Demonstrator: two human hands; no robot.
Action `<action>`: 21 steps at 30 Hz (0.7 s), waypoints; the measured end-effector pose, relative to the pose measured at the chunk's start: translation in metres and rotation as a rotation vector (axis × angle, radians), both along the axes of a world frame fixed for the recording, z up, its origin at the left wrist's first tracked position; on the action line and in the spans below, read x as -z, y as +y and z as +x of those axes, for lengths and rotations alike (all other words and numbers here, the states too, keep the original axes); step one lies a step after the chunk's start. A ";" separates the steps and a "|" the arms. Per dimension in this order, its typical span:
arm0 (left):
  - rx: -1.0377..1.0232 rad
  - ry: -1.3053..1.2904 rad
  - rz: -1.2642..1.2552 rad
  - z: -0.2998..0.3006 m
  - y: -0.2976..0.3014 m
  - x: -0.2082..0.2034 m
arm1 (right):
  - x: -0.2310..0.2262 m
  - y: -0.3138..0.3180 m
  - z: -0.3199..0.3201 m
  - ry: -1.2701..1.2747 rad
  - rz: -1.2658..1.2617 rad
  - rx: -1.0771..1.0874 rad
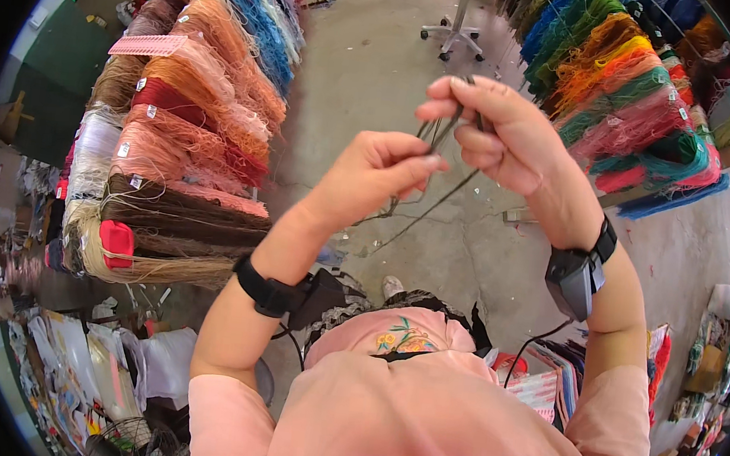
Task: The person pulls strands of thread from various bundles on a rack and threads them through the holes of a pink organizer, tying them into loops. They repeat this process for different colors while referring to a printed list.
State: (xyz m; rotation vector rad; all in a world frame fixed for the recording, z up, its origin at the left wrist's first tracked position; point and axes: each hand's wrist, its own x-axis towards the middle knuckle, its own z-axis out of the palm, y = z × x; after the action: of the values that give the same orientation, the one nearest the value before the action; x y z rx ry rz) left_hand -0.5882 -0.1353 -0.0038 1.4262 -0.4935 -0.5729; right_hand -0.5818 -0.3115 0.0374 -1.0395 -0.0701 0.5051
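Observation:
Dark thread in a thin looped bundle runs between my two hands, held up in front of me above the floor. My left hand pinches it between thumb and fingers, and a loose length trails down below. Higher and to the right, my right hand has its fingers curled round the upper part of the loops. The strands cross between the hands; their exact path is too fine to follow. Black bands with small grey devices sit on both wrists.
A rack of hanging thread skeins in peach, red, brown and blue stands at my left. Another rack of bright skeins is at the far right. A wheeled stand base rests on the concrete floor ahead.

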 end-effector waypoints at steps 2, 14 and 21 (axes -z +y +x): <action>-0.026 0.039 -0.028 0.013 0.014 -0.004 | -0.005 0.000 0.018 -0.030 -0.007 -0.003; -0.129 0.107 -0.350 0.112 0.077 0.045 | -0.092 0.000 0.151 -0.263 0.034 0.147; -0.134 0.230 -0.430 0.170 0.091 0.062 | -0.129 0.019 0.210 -0.328 -0.036 0.261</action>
State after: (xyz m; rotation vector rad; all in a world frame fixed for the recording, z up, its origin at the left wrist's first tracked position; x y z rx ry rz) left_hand -0.4177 -0.0448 -0.0661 0.9614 -0.3104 -0.4805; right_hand -0.3722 -0.2928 0.1663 -1.1399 -0.2132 0.0963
